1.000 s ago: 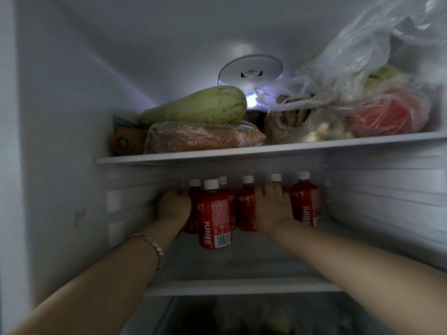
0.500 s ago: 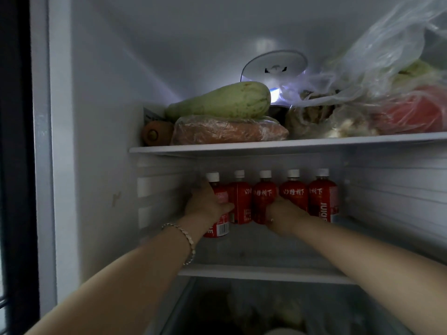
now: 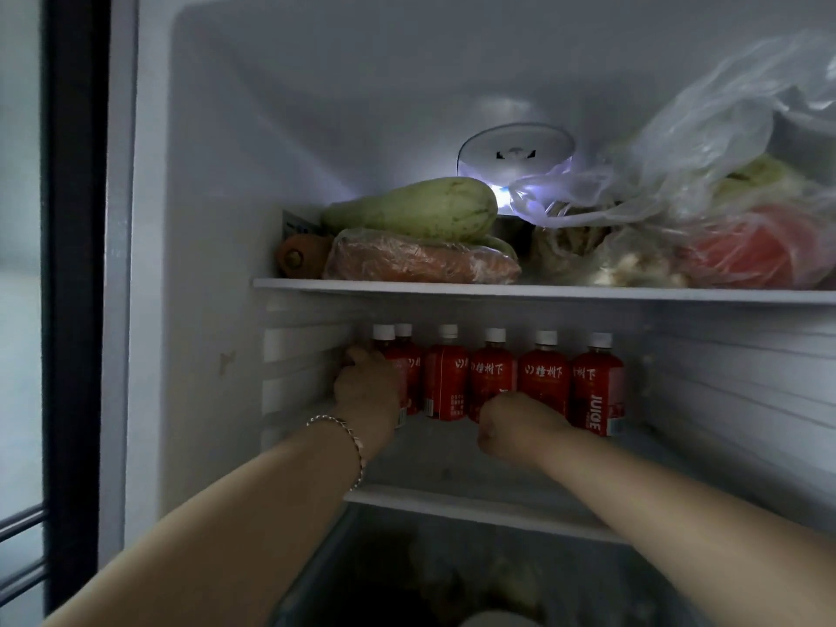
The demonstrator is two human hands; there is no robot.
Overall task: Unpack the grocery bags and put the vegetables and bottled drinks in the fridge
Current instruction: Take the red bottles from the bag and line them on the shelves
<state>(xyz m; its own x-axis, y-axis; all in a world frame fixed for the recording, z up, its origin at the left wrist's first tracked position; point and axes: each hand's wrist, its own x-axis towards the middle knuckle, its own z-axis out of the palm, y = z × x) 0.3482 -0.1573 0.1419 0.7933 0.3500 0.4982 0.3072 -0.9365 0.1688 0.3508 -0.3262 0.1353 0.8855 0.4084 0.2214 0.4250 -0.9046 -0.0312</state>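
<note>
You can read "JUICE" in white capitals running up the red label of the rightmost juice bottle (image 3: 597,391). The two juice bottles (image 3: 540,382) (image 3: 491,382) to its left carry white Chinese characters, roughly "桂树下". The small print on the other labels is too fine to read.

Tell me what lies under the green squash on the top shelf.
The squash rests on a plastic-wrapped orange bundle; a second green vegetable peeks out beside it. Anything behind them is hidden.
</note>
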